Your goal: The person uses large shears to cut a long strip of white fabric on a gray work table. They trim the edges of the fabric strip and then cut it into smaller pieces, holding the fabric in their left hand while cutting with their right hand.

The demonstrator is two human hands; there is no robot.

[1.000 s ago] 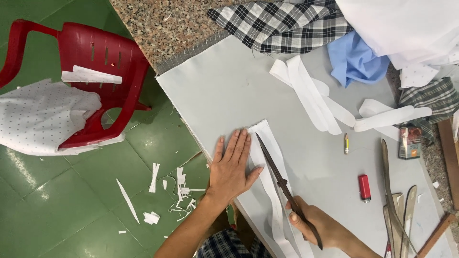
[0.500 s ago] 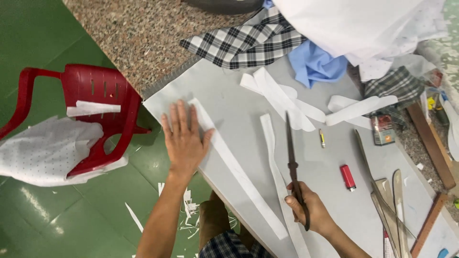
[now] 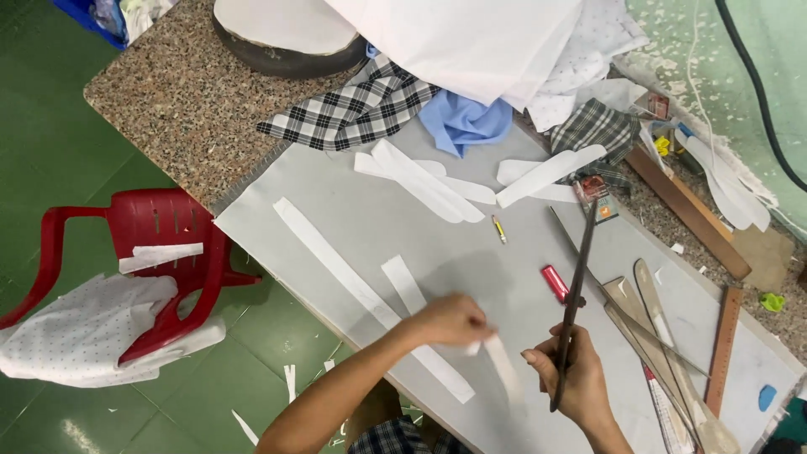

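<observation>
- Work in hand, by my reading: cutting white cloth into long strips on the grey table (image 3: 353, 219)
- Done so far, as it looks: one long strip (image 3: 363, 296) lies flat and slantwise near the table's front edge; a heap of finished strips (image 3: 429, 181) sits further back, near the blue cloth (image 3: 464, 122); small white offcuts dot the green floor (image 3: 50, 126)
- Left, as far as I can judge: the short strip (image 3: 405, 286) now being handled, and the big white cloth (image 3: 471, 38) piled at the far side looks uncut
- Left hand (image 3: 450, 321): fingers curled together, pinching the short strip at its near end; the strip's tip past the fingers is blurred, so the exact grip is hard to tell
- Right hand (image 3: 572, 382): closed round the handles of the scissors (image 3: 573, 294), held clear of the table with the blades together, pointing away from the person
- The two hands are near each other, not touching
- Beside the scissors: a red lighter (image 3: 555, 283) on the table, just left of the blades
- Right of it: wooden rulers (image 3: 656, 311) and curved templates
- Off the table, left: a red chair (image 3: 168, 244) with dotted white cloth (image 3: 84, 324) draped on it
</observation>
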